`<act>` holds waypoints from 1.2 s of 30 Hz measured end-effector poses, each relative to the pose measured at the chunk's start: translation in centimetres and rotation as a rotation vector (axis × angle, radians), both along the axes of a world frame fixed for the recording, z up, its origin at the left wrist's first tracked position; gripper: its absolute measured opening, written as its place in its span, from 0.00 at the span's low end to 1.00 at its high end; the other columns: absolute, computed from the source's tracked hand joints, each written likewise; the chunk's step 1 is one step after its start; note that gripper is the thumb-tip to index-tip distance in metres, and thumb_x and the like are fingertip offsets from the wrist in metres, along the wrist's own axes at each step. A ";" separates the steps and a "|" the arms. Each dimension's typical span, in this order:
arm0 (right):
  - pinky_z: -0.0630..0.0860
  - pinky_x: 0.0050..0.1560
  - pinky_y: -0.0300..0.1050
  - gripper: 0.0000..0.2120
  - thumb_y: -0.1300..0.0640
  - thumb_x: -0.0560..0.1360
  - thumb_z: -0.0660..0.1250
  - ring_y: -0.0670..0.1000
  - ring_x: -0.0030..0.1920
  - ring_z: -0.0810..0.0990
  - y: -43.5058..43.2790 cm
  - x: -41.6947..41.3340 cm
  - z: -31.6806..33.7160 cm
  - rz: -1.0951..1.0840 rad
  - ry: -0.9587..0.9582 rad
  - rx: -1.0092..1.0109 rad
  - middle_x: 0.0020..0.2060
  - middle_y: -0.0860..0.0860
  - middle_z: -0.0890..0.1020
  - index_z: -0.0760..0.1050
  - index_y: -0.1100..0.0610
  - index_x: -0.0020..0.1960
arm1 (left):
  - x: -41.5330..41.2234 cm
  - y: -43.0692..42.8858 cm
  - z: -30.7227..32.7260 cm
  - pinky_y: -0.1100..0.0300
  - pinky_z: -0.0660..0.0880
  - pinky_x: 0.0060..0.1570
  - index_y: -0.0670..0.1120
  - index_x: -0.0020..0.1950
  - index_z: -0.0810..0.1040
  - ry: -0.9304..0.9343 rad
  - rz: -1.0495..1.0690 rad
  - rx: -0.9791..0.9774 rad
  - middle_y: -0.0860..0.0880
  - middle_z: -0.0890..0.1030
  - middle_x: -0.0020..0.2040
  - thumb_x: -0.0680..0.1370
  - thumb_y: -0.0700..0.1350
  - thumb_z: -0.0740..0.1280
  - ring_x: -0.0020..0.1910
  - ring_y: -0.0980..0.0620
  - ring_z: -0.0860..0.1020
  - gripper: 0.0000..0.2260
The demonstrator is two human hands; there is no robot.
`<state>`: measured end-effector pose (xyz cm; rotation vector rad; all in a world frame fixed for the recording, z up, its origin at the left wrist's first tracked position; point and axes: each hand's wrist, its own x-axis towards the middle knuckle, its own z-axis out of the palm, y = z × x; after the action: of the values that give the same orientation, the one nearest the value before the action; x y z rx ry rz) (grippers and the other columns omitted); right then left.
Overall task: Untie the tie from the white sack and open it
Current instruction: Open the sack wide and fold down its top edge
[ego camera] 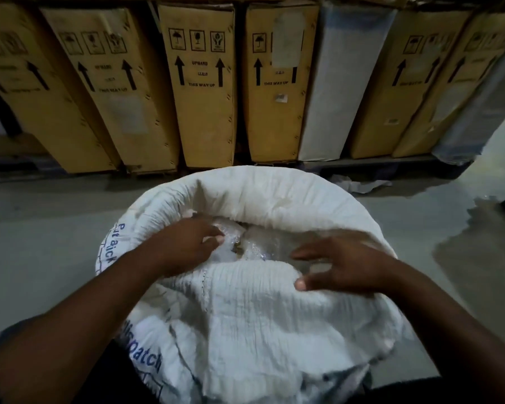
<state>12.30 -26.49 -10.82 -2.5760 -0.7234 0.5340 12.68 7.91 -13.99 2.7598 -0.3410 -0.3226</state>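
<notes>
Open white sack. Left hand in its mouth, fingers curled over clear plastic, perhaps gripping; right hand on its near rim, fingers spread.

Tall cardboard boxes stand in a row behind grey floor; crumpled paper, perhaps, lies near.
</notes>
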 end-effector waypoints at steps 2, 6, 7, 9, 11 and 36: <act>0.68 0.58 0.26 0.35 0.25 0.65 0.74 0.28 0.59 0.76 0.6 -1.2 -0.2 0.069 0.137 0.001 0.58 0.24 0.79 0.76 0.34 0.69 | -3.1 -0.8 1.9 0.58 0.77 0.58 0.62 0.64 0.83 0.148 -0.050 -0.067 0.61 0.85 0.59 0.76 0.74 0.61 0.54 0.64 0.81 0.25; 0.70 0.52 0.31 0.43 0.31 0.62 0.79 0.35 0.55 0.78 0.9 -4.0 0.1 0.096 0.214 -0.089 0.56 0.35 0.80 0.67 0.34 0.73 | -9.3 -1.1 3.8 0.56 0.79 0.54 0.57 0.58 0.85 0.287 -0.142 -0.063 0.60 0.86 0.51 0.70 0.72 0.73 0.49 0.63 0.83 0.26; 0.69 0.47 0.30 0.39 0.35 0.64 0.80 0.37 0.51 0.78 1.2 -4.9 0.1 0.110 0.204 -0.111 0.51 0.36 0.79 0.69 0.35 0.71 | -10.7 -1.3 3.9 0.55 0.78 0.55 0.54 0.57 0.85 0.269 -0.179 0.018 0.57 0.86 0.52 0.72 0.70 0.73 0.51 0.60 0.82 0.24; 0.67 0.41 0.33 0.27 0.44 0.69 0.79 0.44 0.47 0.76 2.3 -7.0 0.2 0.180 0.156 -0.198 0.45 0.38 0.76 0.73 0.40 0.65 | -13.5 -2.4 3.9 0.54 0.76 0.56 0.52 0.54 0.82 0.268 -0.250 0.194 0.53 0.84 0.54 0.75 0.69 0.70 0.55 0.52 0.80 0.22; 0.72 0.48 0.41 0.21 0.47 0.72 0.77 0.52 0.55 0.79 3.4 -9.1 -0.4 0.306 0.193 -0.342 0.53 0.44 0.80 0.77 0.45 0.63 | -16.2 -3.5 3.8 0.53 0.76 0.52 0.56 0.47 0.78 0.361 -0.300 0.260 0.51 0.83 0.48 0.75 0.73 0.65 0.50 0.50 0.79 0.20; 0.74 0.35 0.40 0.14 0.45 0.72 0.79 0.44 0.35 0.81 5.9 -3.1 -1.3 -0.524 -0.066 0.237 0.35 0.47 0.84 0.77 0.49 0.49 | -4.7 -0.2 0.0 0.64 0.69 0.60 0.49 0.74 0.77 -0.288 0.466 -0.487 0.51 0.82 0.67 0.79 0.47 0.74 0.62 0.58 0.77 0.23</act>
<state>9.25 -20.55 -12.11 -2.4270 -0.1012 0.1821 7.95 7.66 -14.02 2.3023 0.1470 0.2486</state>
